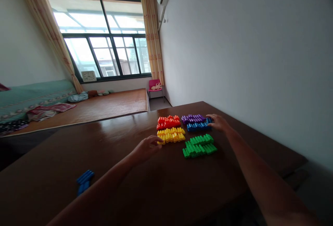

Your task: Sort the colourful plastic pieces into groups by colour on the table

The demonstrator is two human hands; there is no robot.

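Small glossy plastic tube-shaped pieces lie in colour groups on the dark table [117, 170]. My left hand [148, 146] is at the near left end of the yellow pieces [171, 135], fingers loosely curved and apart, holding nothing I can see. At the right end of the blue pieces [197, 126], my right hand [218, 122] has its thumb and fingers around a blue piece [208, 120]. Purple pieces [193, 118] lie just behind the blue ones. Red pieces [168, 122] sit behind the yellow, and green pieces [199, 146] are nearest me.
Several more blue pieces [84, 181] lie apart at the table's left, beside my left forearm. A white wall [247, 63] runs along the right side. Beyond the table are a bed with a brown mat [122, 101] and a pink chair [154, 84].
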